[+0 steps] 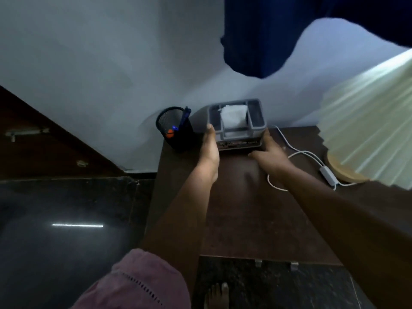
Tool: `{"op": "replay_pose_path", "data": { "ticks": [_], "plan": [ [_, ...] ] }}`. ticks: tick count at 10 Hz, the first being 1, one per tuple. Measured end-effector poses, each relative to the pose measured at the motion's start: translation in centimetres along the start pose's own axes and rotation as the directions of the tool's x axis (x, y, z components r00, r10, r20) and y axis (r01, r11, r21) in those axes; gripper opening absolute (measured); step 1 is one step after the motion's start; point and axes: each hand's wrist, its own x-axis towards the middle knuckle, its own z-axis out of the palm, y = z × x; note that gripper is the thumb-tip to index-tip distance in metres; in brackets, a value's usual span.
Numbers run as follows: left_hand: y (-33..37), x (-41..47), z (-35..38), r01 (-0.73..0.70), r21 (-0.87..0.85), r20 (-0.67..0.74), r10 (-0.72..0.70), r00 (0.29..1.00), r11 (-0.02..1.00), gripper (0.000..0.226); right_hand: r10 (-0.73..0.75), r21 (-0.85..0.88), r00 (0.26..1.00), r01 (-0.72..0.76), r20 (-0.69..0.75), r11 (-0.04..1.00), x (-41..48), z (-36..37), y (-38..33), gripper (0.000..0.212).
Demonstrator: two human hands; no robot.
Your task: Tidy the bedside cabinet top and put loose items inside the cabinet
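A dark brown wooden cabinet top [240,208] stands against a pale wall [100,63]. At its back edge, the left hand [209,150] and right hand [267,152] clasp a grey plastic tissue organiser [237,123], beside a black mesh pen cup [174,130].

dim, bluish | soft blur | wide-angle edge bending | light streak glare on floor [77,225]

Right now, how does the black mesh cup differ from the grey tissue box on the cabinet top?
The black mesh cup is round, dark and open-weave; the grey tissue box is rectangular and solid. The cup holds pens; the box shows white tissue on top. The cup stands untouched, while the left hand and right hand flank the box. Both stand upright near the wall.
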Motion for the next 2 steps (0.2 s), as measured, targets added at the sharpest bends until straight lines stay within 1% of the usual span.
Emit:
{"op": "replay_pose_path", "data": {
  "ticks": [1,2],
  "plan": [
    [1.1,-0.5,-1.1,0.144,0.086,-0.039,-0.141,0.989,0.986,0.069,0.120,0.003,0.993,-0.120,-0.015,0.993,-0.4,-0.5,-1.4,0.082],
    [1.0,-1.1,-4.4,0.286,0.000,-0.159,-0.282,0.946,0.958,0.067,0.264,-0.081,0.964,-0.267,-0.042,0.960,-2.0,-0.2,-2.6,0.088]
  ]
}}
